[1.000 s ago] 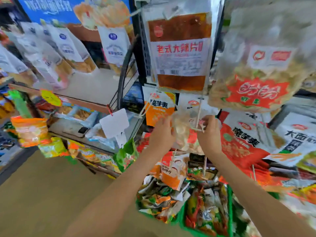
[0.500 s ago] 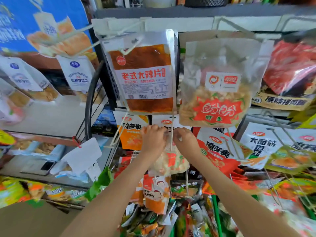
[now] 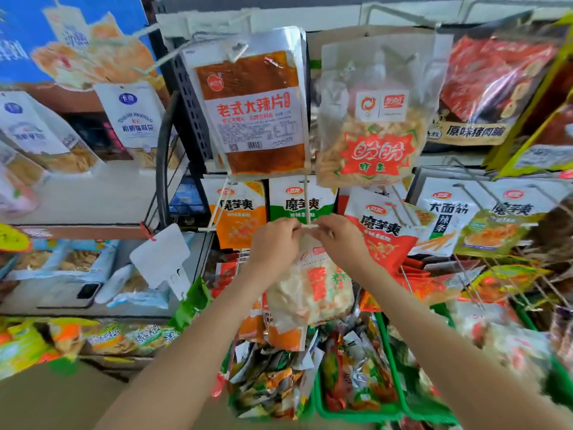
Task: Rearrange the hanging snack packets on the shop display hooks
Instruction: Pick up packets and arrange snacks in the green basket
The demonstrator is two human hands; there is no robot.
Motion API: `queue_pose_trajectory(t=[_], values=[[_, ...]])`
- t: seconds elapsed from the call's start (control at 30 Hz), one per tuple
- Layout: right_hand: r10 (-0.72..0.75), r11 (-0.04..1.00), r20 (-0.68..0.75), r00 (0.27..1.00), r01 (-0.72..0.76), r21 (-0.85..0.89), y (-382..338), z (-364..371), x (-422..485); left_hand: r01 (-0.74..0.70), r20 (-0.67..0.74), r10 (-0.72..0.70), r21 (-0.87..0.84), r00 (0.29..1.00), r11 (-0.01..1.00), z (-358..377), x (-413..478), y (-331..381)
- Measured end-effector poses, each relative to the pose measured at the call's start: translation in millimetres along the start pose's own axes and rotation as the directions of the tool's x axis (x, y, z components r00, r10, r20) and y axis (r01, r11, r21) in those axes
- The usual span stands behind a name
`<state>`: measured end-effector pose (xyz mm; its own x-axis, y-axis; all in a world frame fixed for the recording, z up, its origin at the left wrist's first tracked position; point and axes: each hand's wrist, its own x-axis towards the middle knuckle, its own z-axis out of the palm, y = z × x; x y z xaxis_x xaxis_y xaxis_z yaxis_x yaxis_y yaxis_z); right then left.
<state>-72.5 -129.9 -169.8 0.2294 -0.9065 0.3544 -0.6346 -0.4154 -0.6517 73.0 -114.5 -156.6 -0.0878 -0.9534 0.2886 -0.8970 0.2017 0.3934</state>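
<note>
Apparently mid-step, the left hand (image 3: 273, 243) and right hand (image 3: 341, 240) each pinch the top of the clear snack packet (image 3: 313, 293) dangling below them, at the hook tip (image 3: 311, 226) between them, likely not yet seated.

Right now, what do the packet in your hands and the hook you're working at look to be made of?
The clear snack packet: thin glossy see-through plastic film; pale snacks show through around a printed red label, and it creases softly. The display hook: thin straight rod, matte white, probably coated metal wire, though plastic can't be ruled out.
</note>
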Motion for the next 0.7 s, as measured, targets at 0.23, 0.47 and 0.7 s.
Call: queue_pose_trajectory(t=[0.23, 0.47, 0.7], values=[[0.131, 0.991, -0.012, 0.991, -0.13, 0.013, 6, -11, -64, -0.036, 0.134, 0.042, -0.048, 0.99, 0.998, 17, -40, 20], [0.214, 0.97, 0.173, 0.961, -0.189, -0.149, 43, -42, -135, -0.108, 0.307, 0.126, -0.077, 0.943, 0.991, 65, -79, 67], [0.474, 0.871, 0.175, 0.863, -0.43, -0.238, 99, -98, -186, -0.165, 0.446, 0.255, -0.231, 0.858, 0.959, 110, -97, 143]])
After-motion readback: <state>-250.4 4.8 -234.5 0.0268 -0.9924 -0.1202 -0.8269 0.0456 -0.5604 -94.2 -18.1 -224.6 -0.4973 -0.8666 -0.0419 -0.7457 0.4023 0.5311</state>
